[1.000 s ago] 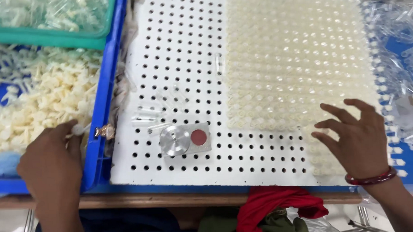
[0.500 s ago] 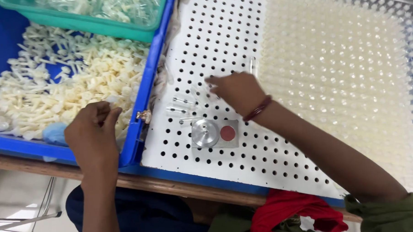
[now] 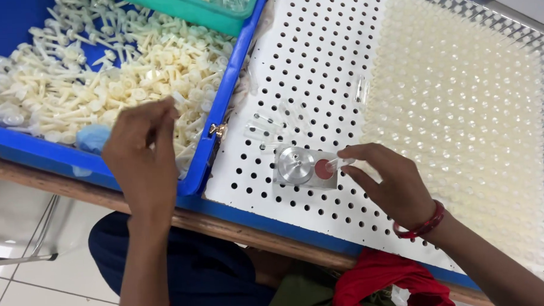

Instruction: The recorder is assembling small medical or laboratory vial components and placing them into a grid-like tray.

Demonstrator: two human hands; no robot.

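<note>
Right hand [image 3: 400, 188], moved from the board's far side, now pinches a small clear piece [image 3: 334, 163] over the metal block's [image 3: 305, 167] red spot at lower centre; left hand [image 3: 142, 154], fingers pressed together, over the blue bin [image 3: 219, 112].

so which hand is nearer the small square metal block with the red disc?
Right. The right hand has its fingertips at the small square metal block; the left hand is over the blue bin edge, well apart.

Left hand [image 3: 141, 157] fingertips blurred; held item indistinct. Green tray [image 3: 203, 7] cut by top edge. Perforated board [image 3: 317, 67] right end cropped.
</note>
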